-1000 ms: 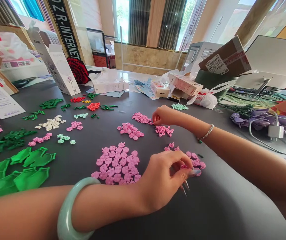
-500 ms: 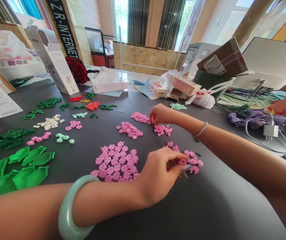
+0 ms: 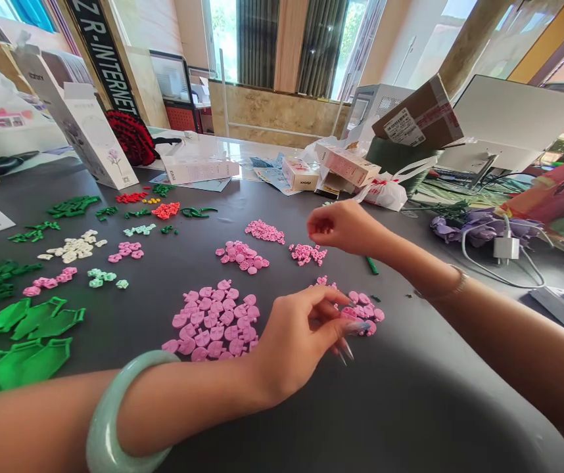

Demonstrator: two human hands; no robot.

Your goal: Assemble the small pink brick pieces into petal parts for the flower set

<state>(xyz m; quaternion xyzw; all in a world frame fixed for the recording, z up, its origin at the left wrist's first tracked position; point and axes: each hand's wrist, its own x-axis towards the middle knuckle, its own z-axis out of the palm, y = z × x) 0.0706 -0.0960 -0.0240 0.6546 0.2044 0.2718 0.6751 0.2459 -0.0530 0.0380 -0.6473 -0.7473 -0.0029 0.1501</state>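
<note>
My left hand (image 3: 294, 341), with a jade-green bangle at the wrist, is closed in a pinch. A round pink toy-brick piece (image 3: 348, 313) shows between its thumb and index fingertip, at the edge of a small pile of pink pieces (image 3: 365, 305). My right hand (image 3: 344, 226) hovers beyond it with curled fingers; whatever they hold is hidden. Close to its fingertips lie tiny pink pieces (image 3: 307, 254) and another small pink heap (image 3: 265, 230). Round pink pieces (image 3: 242, 255) sit to the left. A larger spread of pink petal-like pieces (image 3: 215, 318) lies beside my left hand.
Green leaf-like pieces (image 3: 30, 361), white pieces (image 3: 75, 247) and red pieces (image 3: 166, 210) lie at the left. A tall white box (image 3: 99, 144) stands behind them. Small boxes (image 3: 299, 174), a plastic bag (image 3: 385, 192) and a charger (image 3: 506, 247) lie farther back and right.
My right hand has moved right, away from the small pink heap. My left hand remains by the pink pile, its fingers slightly shifted. The view has turned a little to the right.
</note>
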